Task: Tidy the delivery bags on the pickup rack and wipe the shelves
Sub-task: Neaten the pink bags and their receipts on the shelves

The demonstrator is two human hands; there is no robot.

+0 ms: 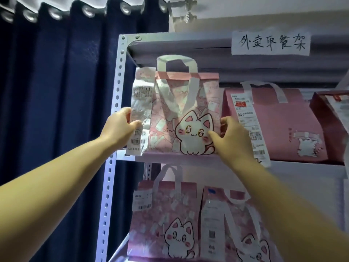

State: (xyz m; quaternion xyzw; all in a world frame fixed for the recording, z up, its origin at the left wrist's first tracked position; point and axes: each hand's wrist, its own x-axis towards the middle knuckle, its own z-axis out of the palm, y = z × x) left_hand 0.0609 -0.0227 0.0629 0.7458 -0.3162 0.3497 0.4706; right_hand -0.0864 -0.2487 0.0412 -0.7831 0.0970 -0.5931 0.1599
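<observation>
— Head view: where is the bag?
— The cat-print bag [188, 114] stands upright at the left end of the upper shelf [306, 167], just beside the perforated post [115, 103].
— And the hands?
— The left hand [120, 127] grips the bag's left edge, fingers [127, 112] curled over the long receipt [140, 103] there. The right hand [232, 137] pinches the right edge, thumb on the front face.
— Neighbours?
— A plain pink bag [283, 125] sits just beside it on the right. The lower cat bags [164, 229] stand on the shelf beneath. A dark blue curtain [56, 91] hangs left of the rack, and a handwritten sign [270, 42] is above.
</observation>
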